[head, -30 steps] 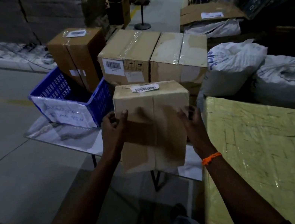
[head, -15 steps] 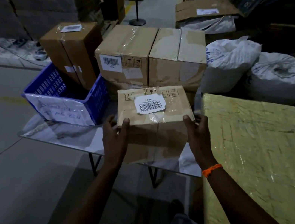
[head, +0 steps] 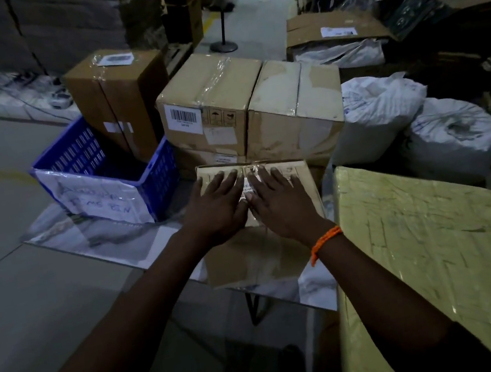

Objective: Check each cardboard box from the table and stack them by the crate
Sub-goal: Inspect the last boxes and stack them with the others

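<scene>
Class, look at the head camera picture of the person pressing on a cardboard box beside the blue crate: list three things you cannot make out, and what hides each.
Head view only.
1. The white barcode label on the brown cardboard box: mostly covered by the left hand and right hand.
2. The inside of the blue plastic crate: floor too dark to see.
3. The handwriting on the white paper sign on the crate: too faint and blurred to read.
</scene>
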Motion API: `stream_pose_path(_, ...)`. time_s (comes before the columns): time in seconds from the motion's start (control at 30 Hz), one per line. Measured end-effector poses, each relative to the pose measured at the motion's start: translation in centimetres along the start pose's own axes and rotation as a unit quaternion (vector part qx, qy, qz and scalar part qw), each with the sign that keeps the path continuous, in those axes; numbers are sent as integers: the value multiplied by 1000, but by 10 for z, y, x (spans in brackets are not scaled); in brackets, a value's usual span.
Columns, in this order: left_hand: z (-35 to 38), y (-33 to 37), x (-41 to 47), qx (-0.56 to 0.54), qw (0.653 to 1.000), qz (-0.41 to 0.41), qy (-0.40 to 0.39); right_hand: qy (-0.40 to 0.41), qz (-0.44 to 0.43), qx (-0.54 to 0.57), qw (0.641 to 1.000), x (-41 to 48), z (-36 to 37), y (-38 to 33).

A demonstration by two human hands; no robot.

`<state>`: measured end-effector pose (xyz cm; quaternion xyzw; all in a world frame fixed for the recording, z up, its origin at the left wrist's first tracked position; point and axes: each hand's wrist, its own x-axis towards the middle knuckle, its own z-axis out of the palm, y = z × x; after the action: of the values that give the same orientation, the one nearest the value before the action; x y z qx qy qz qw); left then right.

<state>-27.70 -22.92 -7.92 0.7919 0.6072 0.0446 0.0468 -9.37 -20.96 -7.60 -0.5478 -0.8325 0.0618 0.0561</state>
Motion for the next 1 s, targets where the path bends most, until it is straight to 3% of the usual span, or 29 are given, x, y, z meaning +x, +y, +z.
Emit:
stream_pose_path(0.33,-5,-4,-13,-21,999,30,9,-26,-19,-5,999,-13,-10,14)
stream_pose_path(0.6,-9,-19,-39,-19,997,67,-30,-41,48,-10,998,-52,-10,25)
stream_pose_path(0.83,-5,-19,-37,-24,997,64,-21,-43,46,7,998,-49,-9,26)
stream_pose_path(0.93,-3,-21,-37,-70,996,49,-13,42,45,116,991,-53,-8,29)
stream_pose_path(1.0,4,-23,-41,-152,987,31,32,111,99,301,942,-64,-5,33)
